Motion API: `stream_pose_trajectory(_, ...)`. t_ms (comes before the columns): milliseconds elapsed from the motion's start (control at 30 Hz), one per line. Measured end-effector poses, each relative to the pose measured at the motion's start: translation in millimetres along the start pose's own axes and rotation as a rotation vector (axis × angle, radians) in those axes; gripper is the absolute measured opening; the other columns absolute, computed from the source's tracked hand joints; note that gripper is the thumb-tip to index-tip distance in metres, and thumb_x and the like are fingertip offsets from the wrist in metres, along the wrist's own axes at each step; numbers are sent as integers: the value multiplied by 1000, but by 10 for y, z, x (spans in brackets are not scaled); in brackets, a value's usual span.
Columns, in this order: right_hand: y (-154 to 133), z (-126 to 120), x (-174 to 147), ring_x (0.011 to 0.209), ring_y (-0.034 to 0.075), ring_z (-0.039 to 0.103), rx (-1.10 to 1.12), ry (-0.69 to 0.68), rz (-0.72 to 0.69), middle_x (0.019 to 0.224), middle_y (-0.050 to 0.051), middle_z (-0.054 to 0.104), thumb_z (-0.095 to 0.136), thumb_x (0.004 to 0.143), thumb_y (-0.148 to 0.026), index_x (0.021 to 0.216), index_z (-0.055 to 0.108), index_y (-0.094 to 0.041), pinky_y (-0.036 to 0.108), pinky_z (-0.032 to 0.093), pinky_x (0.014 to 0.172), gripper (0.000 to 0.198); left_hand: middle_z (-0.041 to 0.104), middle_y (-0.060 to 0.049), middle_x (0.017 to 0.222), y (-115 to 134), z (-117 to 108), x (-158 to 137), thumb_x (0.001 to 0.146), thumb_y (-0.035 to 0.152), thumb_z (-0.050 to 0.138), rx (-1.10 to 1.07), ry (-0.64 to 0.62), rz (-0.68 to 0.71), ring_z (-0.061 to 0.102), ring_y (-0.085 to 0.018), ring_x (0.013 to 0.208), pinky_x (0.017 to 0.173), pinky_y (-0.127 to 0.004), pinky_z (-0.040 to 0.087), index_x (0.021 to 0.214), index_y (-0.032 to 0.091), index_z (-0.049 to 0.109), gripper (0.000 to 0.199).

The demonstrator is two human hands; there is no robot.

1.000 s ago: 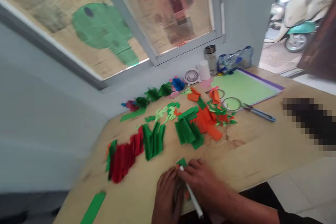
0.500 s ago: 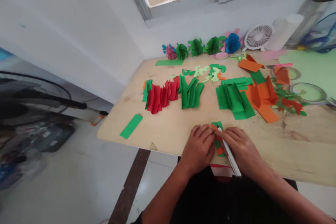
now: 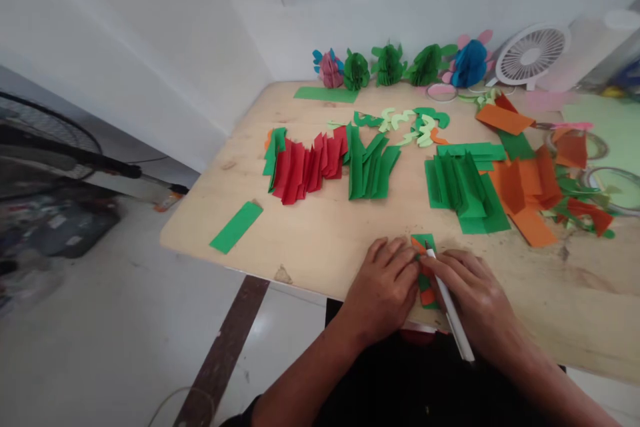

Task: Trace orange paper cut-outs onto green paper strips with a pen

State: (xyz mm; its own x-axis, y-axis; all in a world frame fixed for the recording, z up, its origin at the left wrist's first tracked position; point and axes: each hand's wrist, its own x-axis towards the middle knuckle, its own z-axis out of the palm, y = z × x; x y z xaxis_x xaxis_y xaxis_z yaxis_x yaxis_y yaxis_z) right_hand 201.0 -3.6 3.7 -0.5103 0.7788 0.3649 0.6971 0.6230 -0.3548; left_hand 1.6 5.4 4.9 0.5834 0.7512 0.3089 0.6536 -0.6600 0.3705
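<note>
My right hand (image 3: pixel 470 290) is closed around a white pen (image 3: pixel 453 310), its dark tip on a small green paper strip (image 3: pixel 424 239) at the table's near edge. On that strip lies an orange paper cutout (image 3: pixel 427 296), partly covered by my hands. The fingers of my left hand (image 3: pixel 383 290), bent and close together, press the orange and green paper down from the left side. Beyond my hands stand folded green papers (image 3: pixel 370 170) and, farther to the right, another pleated green stack (image 3: pixel 455 183).
Pleated red papers (image 3: pixel 305 170) and a flat green strip (image 3: pixel 237 227) lie to the left. Orange folded papers (image 3: pixel 525 187) and scraps spread on the right. Along the wall stand paper figures (image 3: pixel 389 65) and a small white fan (image 3: pixel 533 57). The wooden table (image 3: pixel 310 247) ends near my body.
My view has tilted down and come nearer, so the window has mostly left the picture. The pen still touches the strip, and both hands keep nearly the same pose.
</note>
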Motion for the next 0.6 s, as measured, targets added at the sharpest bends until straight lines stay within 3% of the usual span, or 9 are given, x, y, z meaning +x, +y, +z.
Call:
stream_pose_trajectory(167, -44, -44, 76, 95, 23, 64, 53, 51, 54, 101, 8, 72, 50, 93, -19, 119, 60, -21, 39, 52, 82, 28, 61, -9, 128, -10, 8, -18, 97, 22, 41, 28, -7, 20, 42, -26, 135, 110, -48, 33, 117, 14, 57, 27)
stream_pose_trajectory(233, -75, -96, 132, 89, 19, 67, 119, 113, 142, 97, 6, 73, 50, 93, -19, 115, 62, -20, 34, 55, 81, 25, 61, -8, 129, -11, 10, -23, 98, 20, 41, 32, -5, 23, 42, -25, 135, 111, -47, 31, 114, 14, 58, 25)
stream_pose_trajectory(333, -108, -180, 227, 95, 17, 69, 220, 128, 344, 103, 3, 74, 52, 93, -25, 114, 65, -24, 29, 56, 82, 24, 61, -7, 128, -15, 10, -25, 97, 19, 42, 38, 6, 23, 44, -25, 133, 111, -46, 31, 112, 15, 58, 22)
stream_pose_trajectory(400, -106, -203, 289, 101, 18, 68, 333, 131, 390, 110, 3, 73, 54, 93, -30, 111, 67, -26, 29, 56, 85, 23, 62, -7, 126, -20, 7, -21, 96, 19, 44, 40, 5, 25, 47, -25, 129, 110, -46, 32, 110, 15, 59, 21)
stream_pose_trajectory(600, -48, -98, 425, 82, 20, 72, 447, 153, 616, 91, 4, 76, 60, 86, -40, 91, 73, -23, 30, 59, 70, 22, 62, -9, 125, -32, -8, -20, 96, 19, 44, 52, -5, 43, 48, -25, 127, 110, -47, 33, 113, 15, 59, 23)
